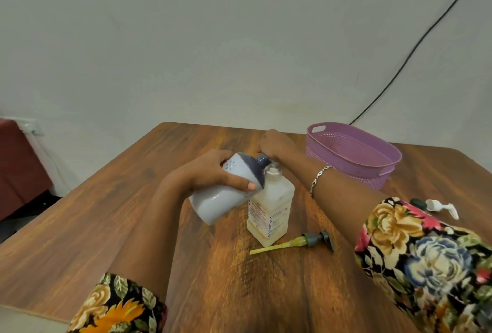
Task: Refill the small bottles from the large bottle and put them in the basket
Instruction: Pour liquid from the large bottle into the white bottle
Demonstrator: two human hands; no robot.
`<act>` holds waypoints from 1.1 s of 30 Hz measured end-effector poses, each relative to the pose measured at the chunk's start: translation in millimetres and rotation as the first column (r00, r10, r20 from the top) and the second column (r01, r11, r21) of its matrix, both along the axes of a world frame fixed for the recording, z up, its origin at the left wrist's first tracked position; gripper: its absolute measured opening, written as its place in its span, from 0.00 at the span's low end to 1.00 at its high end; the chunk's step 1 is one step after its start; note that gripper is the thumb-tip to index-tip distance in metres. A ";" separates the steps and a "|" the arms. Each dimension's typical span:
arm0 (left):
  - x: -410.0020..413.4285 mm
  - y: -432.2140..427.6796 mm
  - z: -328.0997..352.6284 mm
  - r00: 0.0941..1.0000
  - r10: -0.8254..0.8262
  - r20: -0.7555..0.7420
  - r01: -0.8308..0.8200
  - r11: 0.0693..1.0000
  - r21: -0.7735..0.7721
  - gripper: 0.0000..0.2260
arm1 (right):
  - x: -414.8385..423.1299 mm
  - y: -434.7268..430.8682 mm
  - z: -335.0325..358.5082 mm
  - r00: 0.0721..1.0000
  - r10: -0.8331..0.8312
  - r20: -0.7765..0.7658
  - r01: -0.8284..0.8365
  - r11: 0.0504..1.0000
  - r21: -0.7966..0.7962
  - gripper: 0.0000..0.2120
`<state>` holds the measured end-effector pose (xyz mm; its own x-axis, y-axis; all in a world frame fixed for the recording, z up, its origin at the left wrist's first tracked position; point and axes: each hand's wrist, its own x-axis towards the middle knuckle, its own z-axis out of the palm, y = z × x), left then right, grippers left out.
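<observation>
At frame centre, your left hand (210,173) grips the white bottle (221,200), tilted over the square bottle (271,212); right hand (275,143) curls at its neck, grip unclear. Risk: misaligned necks would spill onto the table (127,215).

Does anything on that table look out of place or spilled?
Two pump tops lie loose on the table: a grey pump with a yellow tube beside the square bottle, a white pump by the right sleeve. No spill shows.
</observation>
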<state>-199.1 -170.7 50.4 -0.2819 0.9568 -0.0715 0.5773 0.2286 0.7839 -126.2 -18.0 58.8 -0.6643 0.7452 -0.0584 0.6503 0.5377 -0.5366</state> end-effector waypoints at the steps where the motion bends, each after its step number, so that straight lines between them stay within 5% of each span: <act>1: 0.1 -0.4 1.3 1.000 -0.001 0.008 0.001 1.000 0.011 0.29 | -3.0 2.4 2.3 1.000 0.006 0.005 -0.006 1.000 -0.005 0.07; 4: -1.6 1.2 5.3 1.000 0.004 0.000 -0.004 1.000 0.026 0.20 | -7.5 5.5 10.0 0.998 0.053 0.027 -0.053 0.999 -0.003 0.06; 8: -2.0 0.4 3.6 1.000 0.011 -0.004 -0.011 1.000 -0.003 0.26 | -5.3 1.2 1.5 0.993 0.056 0.108 -0.052 0.997 -0.048 0.10; 13: -0.7 1.2 -2.7 0.999 0.026 0.023 -0.026 1.000 0.008 0.16 | -0.7 4.7 -6.4 0.990 0.019 0.137 -0.015 0.999 -0.030 0.14; 17: 1.3 -1.5 1.5 0.999 0.021 0.038 -0.021 1.000 0.000 0.25 | -6.7 7.4 -3.1 0.998 0.031 0.057 -0.032 0.999 0.012 0.08; 23: -2.0 -0.5 10.2 0.999 0.028 -0.017 -0.027 1.000 0.007 0.14 | -13.2 6.4 9.3 0.998 0.048 0.027 -0.048 0.999 0.001 0.11; 33: -0.4 -0.1 5.2 1.000 0.026 -0.014 -0.026 0.999 -0.026 0.15 | -7.5 9.8 -4.6 1.000 0.009 -0.014 -0.008 0.996 0.091 0.13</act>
<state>-199.4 -170.9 55.6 -0.3079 0.9469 -0.0922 0.5815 0.2641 0.7695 -133.8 -8.2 54.2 -0.6707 0.7415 0.0193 0.6382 0.5902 -0.4942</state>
